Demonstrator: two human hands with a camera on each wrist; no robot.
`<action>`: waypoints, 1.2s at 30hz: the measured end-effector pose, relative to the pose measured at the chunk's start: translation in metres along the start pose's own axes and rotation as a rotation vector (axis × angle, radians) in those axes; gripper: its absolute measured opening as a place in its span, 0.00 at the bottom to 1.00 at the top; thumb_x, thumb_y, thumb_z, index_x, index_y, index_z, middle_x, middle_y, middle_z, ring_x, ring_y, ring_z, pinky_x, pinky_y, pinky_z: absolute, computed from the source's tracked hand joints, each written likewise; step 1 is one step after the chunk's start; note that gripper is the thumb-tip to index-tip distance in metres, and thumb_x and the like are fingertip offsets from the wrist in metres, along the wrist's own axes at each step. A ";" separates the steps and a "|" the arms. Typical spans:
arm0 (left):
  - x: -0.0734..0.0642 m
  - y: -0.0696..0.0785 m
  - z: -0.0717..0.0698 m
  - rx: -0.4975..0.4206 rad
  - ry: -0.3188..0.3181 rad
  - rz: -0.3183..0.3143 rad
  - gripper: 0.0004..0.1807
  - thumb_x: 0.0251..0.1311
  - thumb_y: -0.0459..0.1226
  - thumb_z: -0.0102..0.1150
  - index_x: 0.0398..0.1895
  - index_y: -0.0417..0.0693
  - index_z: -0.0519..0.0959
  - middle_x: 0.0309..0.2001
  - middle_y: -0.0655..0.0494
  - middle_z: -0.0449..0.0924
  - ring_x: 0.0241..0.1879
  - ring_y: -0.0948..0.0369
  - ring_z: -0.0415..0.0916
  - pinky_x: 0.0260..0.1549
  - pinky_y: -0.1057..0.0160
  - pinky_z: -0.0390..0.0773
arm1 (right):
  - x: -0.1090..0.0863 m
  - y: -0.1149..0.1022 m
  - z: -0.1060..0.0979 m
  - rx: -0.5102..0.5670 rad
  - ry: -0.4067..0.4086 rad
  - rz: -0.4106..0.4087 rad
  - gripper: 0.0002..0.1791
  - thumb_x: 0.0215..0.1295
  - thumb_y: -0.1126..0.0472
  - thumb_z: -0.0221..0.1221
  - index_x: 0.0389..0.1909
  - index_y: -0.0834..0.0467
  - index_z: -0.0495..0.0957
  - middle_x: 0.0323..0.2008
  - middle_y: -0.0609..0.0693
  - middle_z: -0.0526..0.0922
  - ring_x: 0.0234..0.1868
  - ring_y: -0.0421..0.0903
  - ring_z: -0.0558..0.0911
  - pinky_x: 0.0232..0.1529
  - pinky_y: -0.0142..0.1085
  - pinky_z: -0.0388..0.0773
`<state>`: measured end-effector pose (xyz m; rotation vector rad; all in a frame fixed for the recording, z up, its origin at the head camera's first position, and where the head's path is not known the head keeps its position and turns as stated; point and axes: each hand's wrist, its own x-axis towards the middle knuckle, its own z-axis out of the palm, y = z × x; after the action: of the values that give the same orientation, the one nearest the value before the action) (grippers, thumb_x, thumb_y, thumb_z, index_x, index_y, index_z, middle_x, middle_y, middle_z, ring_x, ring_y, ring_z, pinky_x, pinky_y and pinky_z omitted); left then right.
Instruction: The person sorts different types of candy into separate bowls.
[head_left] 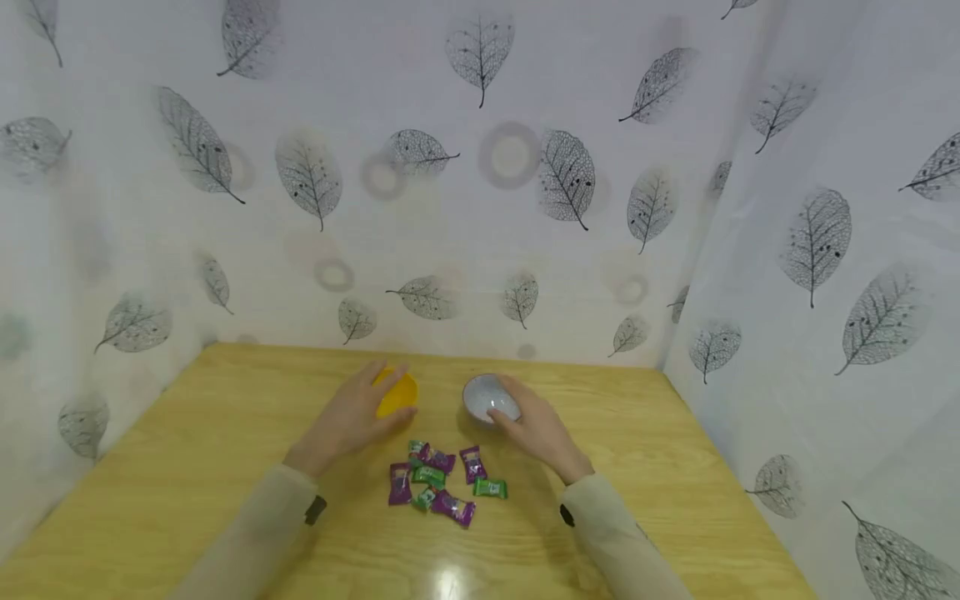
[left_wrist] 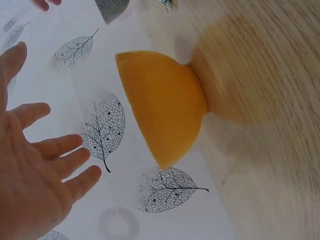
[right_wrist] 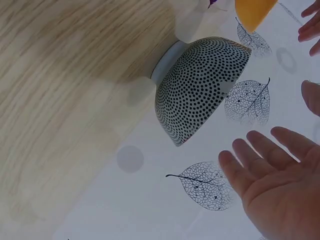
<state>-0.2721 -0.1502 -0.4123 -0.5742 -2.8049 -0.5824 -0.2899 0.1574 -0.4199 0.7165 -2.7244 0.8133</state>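
Currently, two bowls stand upright on the desk (head_left: pixel 637 475), side by side with a gap between them, toward its far edge. Left: orange bowl (left_wrist: pixel 162 102), smooth outside, narrow foot on the wood. Right: dotted bowl (right_wrist: pixel 200 80), pale with dark spots outside, light inside.

Left hand (head_left: pixel 347 423) is at the orange bowl; its fingers (left_wrist: pixel 59 146) are spread wide, with nothing in them, and the left wrist view shows a gap between them and the rim. Right hand (head_left: pixel 542 423) is at the dotted bowl; fingers (right_wrist: pixel 267 148) extended and parted, likewise holding nothing, clear of the bowl in the right wrist view. In the head view both hands overlap their bowls.

Nearer the person, between the forearms, lies a loose cluster of purple and green wrapped candies (head_left: pixel 429 477), some touching or overlapping; a purple and a green one lie to the right of the main group. Light sleeves (head_left: pixel 251 533) cover both forearms. Behind the desk: pale sheet (head_left: pixel 465 233) printed with grey skeleton leaves.
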 end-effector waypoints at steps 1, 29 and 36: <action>0.000 0.000 -0.001 -0.014 0.002 0.010 0.41 0.65 0.61 0.52 0.76 0.54 0.57 0.74 0.36 0.54 0.71 0.36 0.54 0.67 0.34 0.58 | 0.001 0.000 0.000 0.017 0.021 0.000 0.33 0.68 0.50 0.59 0.69 0.61 0.65 0.68 0.60 0.70 0.67 0.59 0.71 0.66 0.54 0.69; 0.005 0.005 0.019 -0.398 0.218 -0.021 0.16 0.62 0.39 0.64 0.48 0.36 0.82 0.43 0.43 0.85 0.40 0.54 0.81 0.38 0.61 0.83 | 0.005 0.023 0.000 0.565 0.199 0.423 0.15 0.66 0.61 0.62 0.49 0.64 0.81 0.42 0.59 0.84 0.35 0.49 0.83 0.38 0.47 0.85; 0.002 0.002 0.022 -0.507 0.093 -0.082 0.15 0.63 0.40 0.63 0.48 0.40 0.83 0.44 0.50 0.86 0.42 0.57 0.81 0.44 0.58 0.83 | 0.006 0.032 0.004 0.648 0.214 0.511 0.19 0.65 0.64 0.62 0.55 0.67 0.77 0.42 0.59 0.81 0.37 0.47 0.81 0.43 0.48 0.84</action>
<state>-0.2760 -0.1389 -0.4307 -0.5006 -2.5976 -1.3183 -0.3115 0.1764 -0.4362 -0.0110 -2.4543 1.8085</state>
